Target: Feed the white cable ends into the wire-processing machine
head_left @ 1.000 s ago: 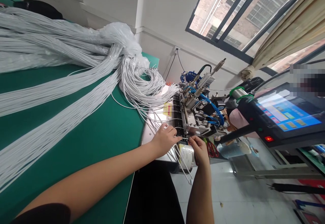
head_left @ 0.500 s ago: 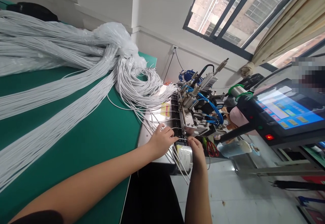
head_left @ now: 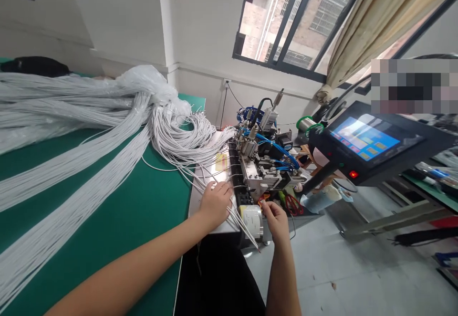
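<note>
My left hand (head_left: pixel 215 203) rests on the steel plate (head_left: pixel 200 187) of a small wire-processing machine (head_left: pixel 263 168), its fingers curled over thin white wires (head_left: pixel 239 221) that run past the plate's near edge. My right hand (head_left: pixel 276 215) hovers just below the machine's front end, fingers pinched together on something I cannot make out. Both hands are a short gap apart, either side of a white roll (head_left: pixel 252 219). Large bundles of white cables (head_left: pixel 89 134) fan across the green table (head_left: pixel 136 211) toward the machine.
A touch-screen control panel (head_left: pixel 368 142) stands on an arm at the right. Blue air hoses (head_left: pixel 282 150) loop over the machine. A plastic bag (head_left: pixel 146 79) lies on the cable bundles. Beyond the table edge is grey floor (head_left: pixel 339 278); a window and curtain are behind.
The camera has tilted up and swung, shifting the scene. My left hand has slid back from the machine's jaw onto the wires; my right hand has dropped slightly away from the machine.
</note>
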`<state>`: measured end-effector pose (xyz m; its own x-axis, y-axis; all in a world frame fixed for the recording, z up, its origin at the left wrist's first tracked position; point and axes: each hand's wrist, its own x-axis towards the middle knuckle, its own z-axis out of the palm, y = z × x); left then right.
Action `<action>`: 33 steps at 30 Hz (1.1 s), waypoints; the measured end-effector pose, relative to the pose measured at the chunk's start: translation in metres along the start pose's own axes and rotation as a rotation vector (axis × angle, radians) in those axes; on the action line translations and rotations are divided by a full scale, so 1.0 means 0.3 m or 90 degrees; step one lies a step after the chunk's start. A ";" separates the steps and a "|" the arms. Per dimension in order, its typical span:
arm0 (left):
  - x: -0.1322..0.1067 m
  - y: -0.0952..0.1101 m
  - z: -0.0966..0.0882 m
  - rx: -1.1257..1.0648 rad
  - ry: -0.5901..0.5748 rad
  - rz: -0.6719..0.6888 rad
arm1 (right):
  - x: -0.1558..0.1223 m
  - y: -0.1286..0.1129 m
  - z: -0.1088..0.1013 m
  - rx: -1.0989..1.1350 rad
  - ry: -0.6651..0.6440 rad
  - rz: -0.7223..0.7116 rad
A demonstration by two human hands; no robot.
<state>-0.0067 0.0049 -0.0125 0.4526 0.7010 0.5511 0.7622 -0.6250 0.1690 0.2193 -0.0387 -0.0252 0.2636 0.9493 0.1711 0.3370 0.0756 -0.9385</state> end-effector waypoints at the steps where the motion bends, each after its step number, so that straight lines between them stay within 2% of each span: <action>1: 0.001 0.000 -0.002 -0.001 0.011 0.019 | -0.016 -0.017 -0.022 -0.021 0.003 -0.016; 3: 0.003 0.002 -0.009 -0.021 0.030 0.092 | -0.052 -0.059 -0.061 -0.033 -0.025 -0.030; 6: 0.004 0.007 -0.020 -0.056 0.075 0.191 | -0.108 -0.127 -0.095 -0.016 -0.162 -0.034; 8: 0.002 0.009 -0.026 -0.064 0.104 0.218 | -0.139 -0.160 -0.097 0.013 -0.268 -0.046; 10: 0.000 0.010 -0.030 -0.062 0.112 0.230 | -0.160 -0.179 -0.088 0.062 -0.303 -0.054; 17: -0.002 0.021 -0.041 -0.043 0.122 0.260 | -0.176 -0.178 -0.045 0.196 -0.092 -0.049; 22: -0.007 0.036 -0.050 -0.050 0.134 0.324 | -0.156 -0.173 -0.016 0.249 0.054 -0.028; 25: -0.012 0.033 -0.051 -0.068 0.148 0.352 | -0.131 -0.187 0.006 0.237 0.066 -0.035; 27: -0.016 0.028 -0.047 -0.094 0.156 0.341 | -0.105 -0.206 0.022 0.212 0.048 -0.070; 33: -0.017 0.019 -0.029 -0.112 0.170 0.282 | -0.020 -0.265 0.069 0.073 0.004 -0.263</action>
<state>-0.0088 -0.0053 -0.0073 0.5624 0.2598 0.7850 0.4260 -0.9047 -0.0058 0.1721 -0.0441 0.0423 0.1328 0.8306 0.5408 0.3124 0.4827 -0.8182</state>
